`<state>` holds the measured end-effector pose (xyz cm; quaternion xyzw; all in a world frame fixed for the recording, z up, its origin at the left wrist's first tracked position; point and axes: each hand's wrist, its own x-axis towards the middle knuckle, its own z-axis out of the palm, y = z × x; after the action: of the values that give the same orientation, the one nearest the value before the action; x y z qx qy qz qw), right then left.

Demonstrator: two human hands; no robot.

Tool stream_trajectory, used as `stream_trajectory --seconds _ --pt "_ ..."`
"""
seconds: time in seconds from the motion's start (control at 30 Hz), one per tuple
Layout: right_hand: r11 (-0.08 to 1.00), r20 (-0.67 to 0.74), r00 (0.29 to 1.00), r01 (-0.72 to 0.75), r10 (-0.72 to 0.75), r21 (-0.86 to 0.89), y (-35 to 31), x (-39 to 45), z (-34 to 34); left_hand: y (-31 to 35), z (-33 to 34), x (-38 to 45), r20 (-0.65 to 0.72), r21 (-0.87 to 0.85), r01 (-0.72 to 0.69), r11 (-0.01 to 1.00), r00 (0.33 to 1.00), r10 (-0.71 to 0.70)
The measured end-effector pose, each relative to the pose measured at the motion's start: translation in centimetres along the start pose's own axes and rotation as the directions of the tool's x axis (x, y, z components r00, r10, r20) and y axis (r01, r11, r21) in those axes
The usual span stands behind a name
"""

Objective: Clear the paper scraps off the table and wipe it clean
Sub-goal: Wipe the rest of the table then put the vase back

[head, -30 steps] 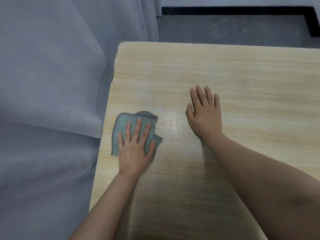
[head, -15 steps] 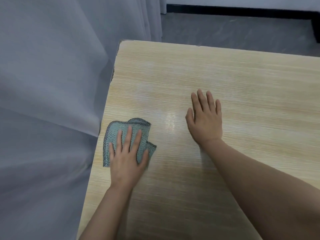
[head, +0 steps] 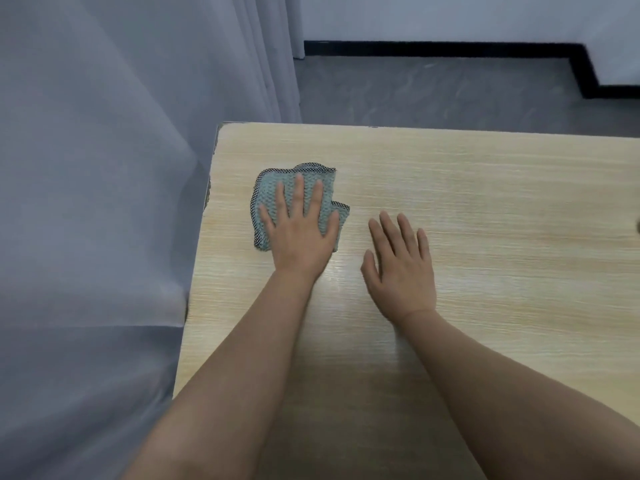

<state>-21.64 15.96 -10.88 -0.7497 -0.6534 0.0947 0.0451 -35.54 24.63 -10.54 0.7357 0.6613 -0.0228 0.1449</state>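
The left hand (head: 300, 233), flat-fingered, has pushed the green dishcloth (head: 297, 201) toward 12 o'clock, near the wooden table (head: 502, 209)'s left edge; overshooting would drop it. The right hand (head: 401, 268) rests flat, released.

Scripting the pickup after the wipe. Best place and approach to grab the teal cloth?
Judgement: pinch the cloth at its far bunched edge, coming from above and the far side. There the black-trimmed folds rise in a hump, giving fingers something to close on; the rest lies flat on the table under the left hand, which presses it with straight fingers. The right hand rests flat beside it.
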Motion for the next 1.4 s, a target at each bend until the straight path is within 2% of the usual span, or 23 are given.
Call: stream_trajectory --seconds 0.17,0.27,0.5,0.57,0.67,0.77,0.87,0.93,1.03,1.13,1.23,1.3,1.4 --pt "1.0 -0.006 1.0 -0.01 0.01 -0.008 0.0 0.0 0.0 1.1 -1.0 3.8 0.032 0.013 -0.141 0.99 0.99 0.141" --pt "1.0 -0.018 1.0 -0.013 0.013 0.002 0.0 0.1 0.0 0.6 -1.9 7.0 0.039 0.02 -0.154 0.988 0.987 0.154" --pt "0.999 -0.039 0.999 -0.006 0.008 0.035 0.1 0.1 0.1 -5.6 -3.9 12.0 0.003 -0.021 0.111 0.994 0.994 -0.111" --pt "0.999 -0.03 1.0 -0.006 0.007 0.034 0.2 0.2 0.1 -5.2 -3.8 11.6 -0.01 -0.01 0.127 0.992 0.992 -0.128" --pt "1.0 -0.015 1.0 -0.007 0.008 0.024 0.2 0.2 0.2 -1.4 -2.5 9.5 -0.003 0.03 -0.041 0.999 0.999 0.041" --pt "1.0 -0.017 1.0 -0.012 0.013 0.015 0.1 0.2 0.2 3.0 -1.1 6.3 0.016 0.052 -0.286 0.957 0.958 0.286" --pt "1.0 -0.019 1.0 -0.007 0.007 0.006 0.1 0.2 0.1 2.9 -1.5 6.8 0.069 0.073 -0.35 0.934 0.936 0.346" --pt "1.0 -0.019 1.0 -0.007 0.007 0.01 0.2 0.2 0.1 0.3 -2.2 8.6 0.049 0.077 -0.266 0.961 0.964 0.263" --pt "1.0 -0.022 1.0 -0.006 0.006 0.023 0.2 0.2 0.1 -5.4 -3.5 10.8 0.018 0.028 -0.037 0.999 0.999 0.037" --pt "1.0 -0.026 1.0 -0.004 0.005 0.03 0.3 0.3 0.2 -9.2 -4.3 10.4 -0.001 -0.042 0.072 0.997 0.997 -0.072" --pt "1.0 -0.03 1.0 0.002 -0.001 0.028 0.3 0.2 0.2 -9.3 -3.8 8.3 -0.04 -0.101 0.155 0.983 0.986 -0.16" --pt "1.0 -0.029 1.0 0.001 -0.001 0.022 0.3 0.3 0.2 -8.0 -3.0 6.4 -0.068 -0.066 0.138 0.988 0.987 -0.143" --pt "1.0 -0.029 1.0 0.002 -0.002 0.014 0.3 0.3 0.2 -4.2 -1.5 2.7 -0.062 -0.026 -0.027 0.999 0.998 0.025"
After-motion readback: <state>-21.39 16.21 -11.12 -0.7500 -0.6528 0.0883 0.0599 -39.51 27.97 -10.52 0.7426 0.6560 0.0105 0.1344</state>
